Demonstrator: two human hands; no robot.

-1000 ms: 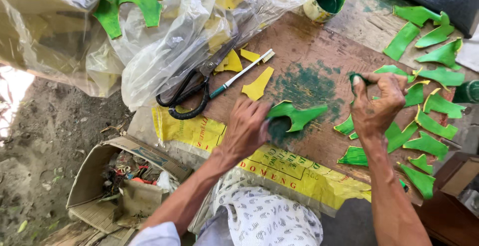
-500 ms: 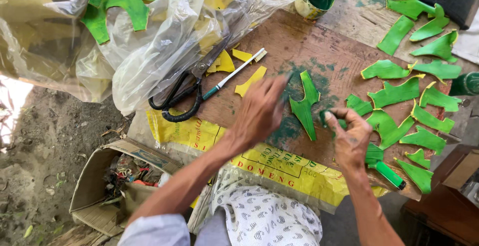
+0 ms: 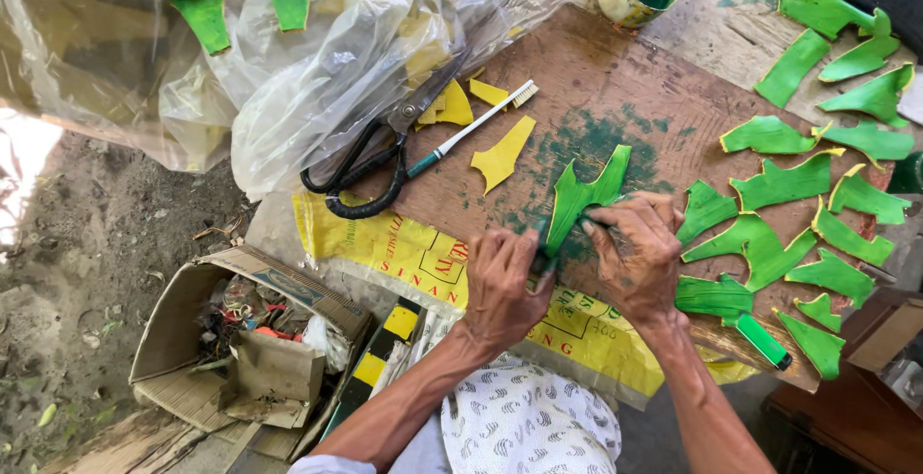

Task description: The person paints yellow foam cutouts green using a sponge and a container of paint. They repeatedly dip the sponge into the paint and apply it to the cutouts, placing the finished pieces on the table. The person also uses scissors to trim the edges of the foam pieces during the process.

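Left hand (image 3: 502,286) has its grip pinched shut on the bottom tip of a green cut-out piece (image 3: 580,197), dead centre of the frame on the brown surface (image 3: 615,80). Right hand (image 3: 636,255) is closed on a thin tool (can't tell what) touching that piece. More green pieces (image 3: 784,183) lie at right; scissors (image 3: 375,162) and a toothbrush (image 3: 471,128) sit upper left of the hands.

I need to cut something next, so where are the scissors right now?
In the head view, the black-handled scissors lie on the wooden board, left of both hands, partly under the clear plastic bag and right beside the toothbrush.
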